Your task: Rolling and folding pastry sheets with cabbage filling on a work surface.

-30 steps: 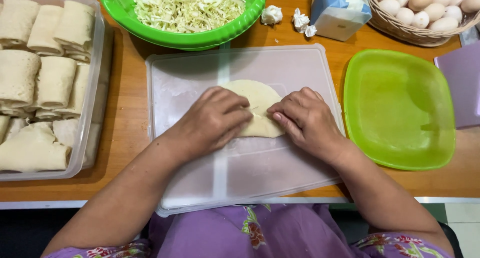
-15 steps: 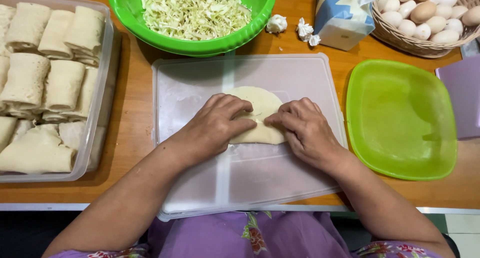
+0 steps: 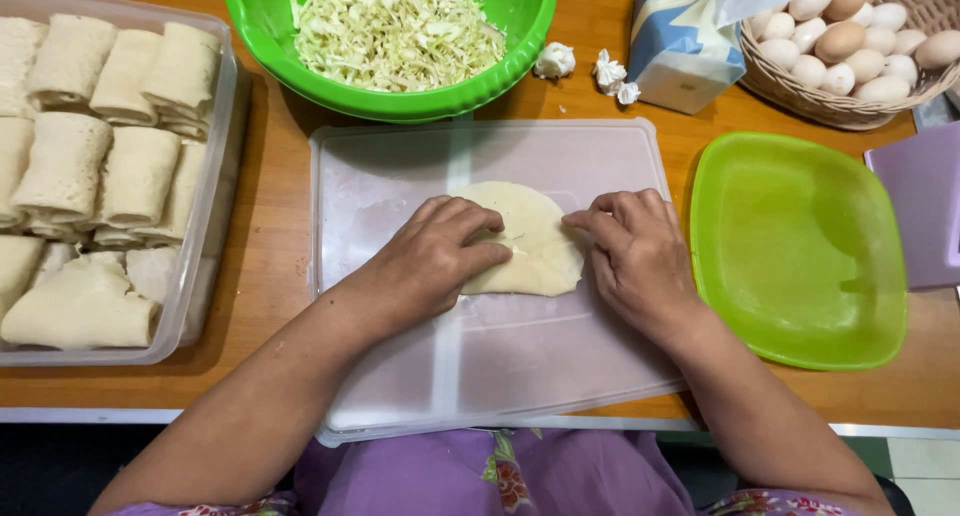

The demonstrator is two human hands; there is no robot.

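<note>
A pale round wrapper [image 3: 530,238] with a bit of shredded filling lies on a translucent plastic lid [image 3: 480,366] used as a work board. My left hand [image 3: 430,261] presses on the wrapper's left side, fingers folded over its edge. At the wrapper's right edge rests my right hand [image 3: 635,256], fingertips touching the dough. Both hands lie flat on the wrapper and lift nothing.
A green bowl [image 3: 270,26] of shredded cabbage [image 3: 395,26] sits behind the lid. Left is a clear container [image 3: 215,226] of rolled wrappers [image 3: 100,166]. Right is a green square plate [image 3: 795,251]. A basket of eggs [image 3: 850,26], a tissue box [image 3: 680,46] and garlic cloves [image 3: 605,73] stand at the back.
My hands have moved apart, left hand to the left and right hand to the right, so more of the wrapper shows between them. The camera has tilted slightly.
</note>
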